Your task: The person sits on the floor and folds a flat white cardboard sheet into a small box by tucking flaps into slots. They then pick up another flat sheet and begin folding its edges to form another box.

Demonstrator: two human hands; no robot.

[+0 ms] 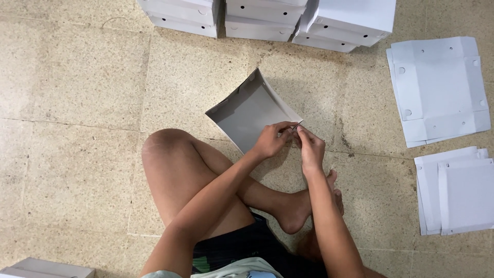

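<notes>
A partly folded white cardboard box (250, 109) with a grey inside stands tilted on the tiled floor in front of my crossed legs. My left hand (271, 140) grips its near right corner from the left. My right hand (310, 146) pinches the same corner flap from the right. Both hands meet at that corner, fingers closed on the cardboard. The box's far wall has a small round hole and curves up away from me.
Several finished white boxes (267, 18) are stacked along the top edge. Flat white cardboard blanks (440, 87) lie at the right, with another pile (455, 190) below them. A white box corner (46, 268) shows at bottom left. My bare knee (164, 149) is left of the hands.
</notes>
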